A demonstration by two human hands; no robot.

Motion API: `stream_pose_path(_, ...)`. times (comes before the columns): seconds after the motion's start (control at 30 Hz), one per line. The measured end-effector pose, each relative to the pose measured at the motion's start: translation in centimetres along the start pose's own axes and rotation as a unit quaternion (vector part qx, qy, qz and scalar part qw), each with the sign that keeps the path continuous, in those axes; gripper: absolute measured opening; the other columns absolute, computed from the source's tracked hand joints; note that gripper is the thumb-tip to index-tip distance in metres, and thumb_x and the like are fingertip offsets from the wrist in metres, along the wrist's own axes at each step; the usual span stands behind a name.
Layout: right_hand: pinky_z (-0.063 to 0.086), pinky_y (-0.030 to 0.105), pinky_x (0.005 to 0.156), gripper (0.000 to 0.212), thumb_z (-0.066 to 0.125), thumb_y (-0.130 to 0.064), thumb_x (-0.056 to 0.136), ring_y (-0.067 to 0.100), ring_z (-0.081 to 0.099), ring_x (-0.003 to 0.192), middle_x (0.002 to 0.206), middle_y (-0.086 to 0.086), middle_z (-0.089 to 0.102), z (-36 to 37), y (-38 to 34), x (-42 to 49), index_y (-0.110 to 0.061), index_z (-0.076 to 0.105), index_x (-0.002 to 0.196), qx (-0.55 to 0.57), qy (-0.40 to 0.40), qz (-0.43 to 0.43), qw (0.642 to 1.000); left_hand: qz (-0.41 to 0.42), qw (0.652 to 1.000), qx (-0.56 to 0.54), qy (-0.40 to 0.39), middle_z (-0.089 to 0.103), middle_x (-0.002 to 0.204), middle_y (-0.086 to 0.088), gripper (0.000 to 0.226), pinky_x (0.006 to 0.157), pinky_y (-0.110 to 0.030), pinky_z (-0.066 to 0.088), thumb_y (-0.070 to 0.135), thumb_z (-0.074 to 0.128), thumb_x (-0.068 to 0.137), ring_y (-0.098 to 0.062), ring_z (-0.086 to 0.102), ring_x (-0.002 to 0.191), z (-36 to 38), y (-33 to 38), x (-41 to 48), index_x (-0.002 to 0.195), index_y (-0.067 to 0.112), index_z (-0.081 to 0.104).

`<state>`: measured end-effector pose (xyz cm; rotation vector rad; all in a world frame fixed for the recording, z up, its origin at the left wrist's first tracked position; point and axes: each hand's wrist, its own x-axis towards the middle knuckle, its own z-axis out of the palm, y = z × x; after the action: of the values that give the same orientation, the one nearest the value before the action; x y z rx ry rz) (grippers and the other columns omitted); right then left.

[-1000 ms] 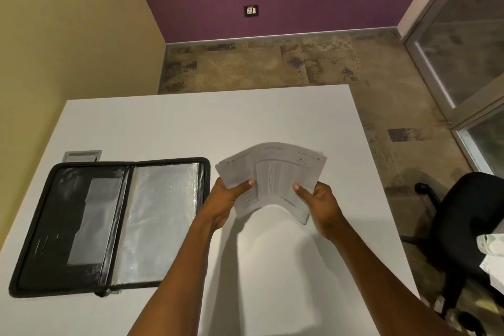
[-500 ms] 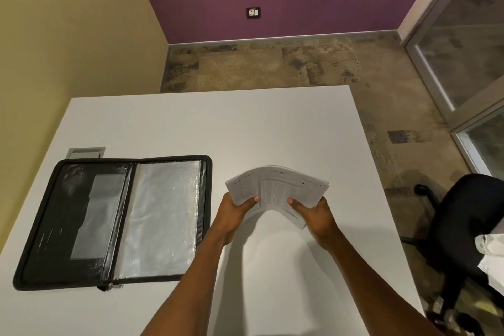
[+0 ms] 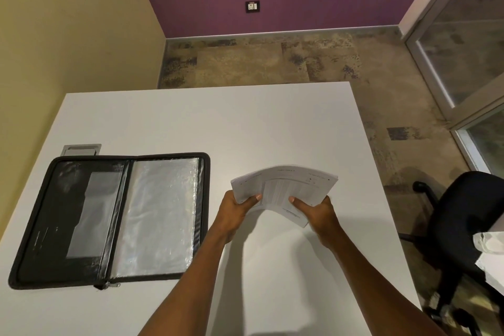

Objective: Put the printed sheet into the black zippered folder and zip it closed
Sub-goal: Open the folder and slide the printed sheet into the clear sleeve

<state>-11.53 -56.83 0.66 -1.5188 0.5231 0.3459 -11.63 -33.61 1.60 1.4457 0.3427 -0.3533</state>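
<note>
Currently the white printed sheet [image 3: 283, 191] is held above the white table [image 3: 245, 123], bowed upward into an arch, well apart from the black zippered folder [image 3: 109, 221]. It cannot be told whether one sheet or a thin stack is held — the far edge looks layered.

Left hand [image 3: 236, 211] is clamped on the sheet's left near corner, thumb on top; right hand [image 3: 316, 211] is clamped on the right near edge, thumb on top. Both are closed on paper, apart from each other with the arch between.

The folder lies open flat on the left part of the table, clear plastic sleeve [image 3: 158, 215] on its right half, dark pocket panel on the left half. The zip pull [image 3: 107, 285] is seen at the near edge by the spine. Nothing is inserted yet.

Risks, as judged from here:
- A crease could be set if the bow is squeezed tighter.
- The sleeve mouth cannot be made out; if the leading edge is fed at an angle, snagging or buckling is likely.
- An edge left proud of the folder could be caught in the zip teeth — jam or tear.
- The folder is unpinned, so it may slide under push.
</note>
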Motion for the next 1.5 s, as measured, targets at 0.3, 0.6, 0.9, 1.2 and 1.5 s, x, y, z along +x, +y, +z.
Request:
stream_pose_path(0.3, 0.063, 0.041, 0.091, 0.039, 0.086, -0.019, 0.084, 0.019, 0.075, 0.106, 0.115, -0.002, 0.079, -0.2, -1.3, 0.4, -0.029, 0.069, 0.118, -0.031, -0.046, -0.009, 0.998, -0.032, 0.998, 0.054, -0.028, 0.08, 0.112, -0.001, 0.038, 0.097, -0.047, 0.061, 0.04, 0.083, 0.087, -0.022, 0.077, 0.105, -1.0, 0.5, 0.9, 0.119, 0.023, 0.074)
stream_pose_path(0.6, 0.059, 0.03, 0.098, 0.049, 0.081, -0.029, 0.09, 0.011, 0.072, 0.117, 0.128, -0.01, 0.075, 6.4, -5.2, -1.6, -0.026, 0.066, 0.137, -0.082, -0.197, -0.052, 0.976, -0.011, 0.997, -0.06, -0.04, 0.075, 0.128, -0.008, 0.046, 0.1, -0.043, 0.059, 0.029, 0.08, 0.092, -0.027, 0.072, 0.119, -8.9, 3.8, -1.3, 0.135, 0.019, 0.068)
stream_pose_path(0.9, 0.063, 0.023, 0.083, 0.024, 0.075, -0.029, 0.095, 0.005, 0.075, 0.105, 0.116, -0.019, 0.077, 17.8, -5.0, -2.4, -0.048, 0.073, 0.11, -0.095, -0.196, -0.046, 0.975, -0.006, 0.992, -0.122, -0.014, 0.07, 0.136, -0.009, 0.046, 0.097, -0.036, 0.06, 0.023, 0.074, 0.097, -0.027, 0.068, 0.126, -19.5, 4.1, -2.9, 0.141, 0.013, 0.062)
stream_pose_path(1.2, 0.055, 0.007, 0.069, 0.028, 0.073, -0.03, 0.096, -0.009, 0.072, 0.097, 0.106, -0.028, 0.076, 25.4, -4.8, 0.1, -0.041, 0.066, 0.121, -0.149, -0.182, -0.025, 0.972, -0.075, 0.991, -0.084, 0.071, 0.079, 0.118, -0.005, 0.037, 0.081, -0.033, 0.062, 0.016, 0.08, 0.091, -0.02, 0.078, 0.102, -28.9, 3.6, 0.1, 0.127, 0.016, 0.072)
stream_pose_path(1.5, 0.062, 0.022, 0.068, 0.021, 0.078, -0.04, 0.09, 0.008, 0.078, 0.094, 0.106, -0.016, 0.08, 26.5, -4.2, 4.5, -0.043, 0.073, 0.109, -0.133, -0.121, 0.013, 0.984, -0.031, 0.947, 0.254, 0.193, 0.079, 0.108, -0.007, 0.018, 0.075, -0.022, 0.056, 0.012, 0.07, 0.095, -0.024, 0.074, 0.093, -34.9, 2.2, 7.6, 0.112, 0.013, 0.077)
